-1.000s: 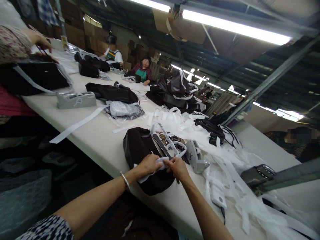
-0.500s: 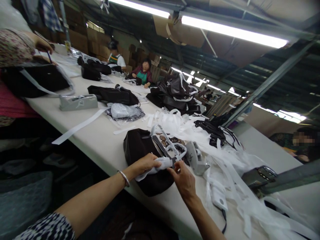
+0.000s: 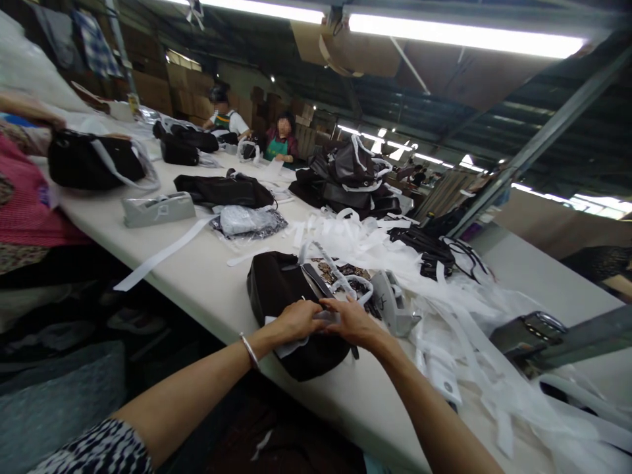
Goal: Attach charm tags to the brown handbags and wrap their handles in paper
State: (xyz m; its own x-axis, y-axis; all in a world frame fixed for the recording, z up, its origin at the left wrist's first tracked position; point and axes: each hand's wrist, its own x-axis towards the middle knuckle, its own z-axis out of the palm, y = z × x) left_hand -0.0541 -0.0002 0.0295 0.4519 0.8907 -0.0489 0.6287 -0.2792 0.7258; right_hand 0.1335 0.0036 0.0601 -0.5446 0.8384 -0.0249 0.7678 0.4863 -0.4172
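A black handbag (image 3: 276,283) lies on the table in front of me, its handle (image 3: 323,257) wrapped in white material and arched up behind my hands. My left hand (image 3: 299,320) is closed on a white wrapping strip (image 3: 291,347), which hangs down over the bag's front. Close beside it, my right hand (image 3: 353,321) grips the same white material, its fingers nearly meeting those of the left. My hands hide most of the part between them. To the right stands a grey tape dispenser (image 3: 395,303).
White strips (image 3: 355,237) lie heaped behind the bag and spill down the right side. Black bags (image 3: 345,171) are piled farther back. A second tape dispenser (image 3: 158,209) and a plastic-wrapped packet (image 3: 248,220) sit left. A co-worker's hand (image 3: 49,118) holds another bag at far left.
My right hand has moved left and up from the strap's end to beside my left hand. At far left, the co-worker's bag has shifted right and stands more upright.
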